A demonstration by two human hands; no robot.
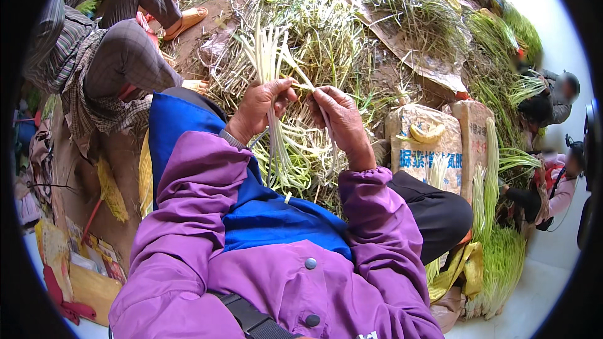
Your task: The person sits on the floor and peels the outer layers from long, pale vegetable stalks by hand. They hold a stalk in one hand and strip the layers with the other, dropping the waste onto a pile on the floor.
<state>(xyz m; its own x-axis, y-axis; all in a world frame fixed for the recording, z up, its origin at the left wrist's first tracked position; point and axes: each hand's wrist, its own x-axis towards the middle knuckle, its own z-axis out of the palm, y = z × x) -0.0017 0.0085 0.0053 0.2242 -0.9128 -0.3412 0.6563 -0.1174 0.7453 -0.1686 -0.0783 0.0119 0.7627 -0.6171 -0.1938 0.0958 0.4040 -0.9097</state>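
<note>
My left hand (262, 108) is closed round a small bundle of long, pale vegetable stalks (266, 53). The whitish ends fan out above the fist, and the thin green leaves (286, 160) trail below it over my lap. Close beside it, my right hand (340, 116) pinches a single pale stalk (303, 74) between thumb and fingers. That stalk slants up to the left towards the bundle. Its lower part hangs beneath my right hand. A blue apron (270, 216) covers my lap.
Loose stalks and trimmings (314, 22) lie heaped on the ground ahead. Printed sacks (427, 132) stand by my right knee, one with a yellow curved thing (427, 132) on it. Long green stalks (502, 263) are stacked at right. A person's legs (129, 50) are at left; others sit far right.
</note>
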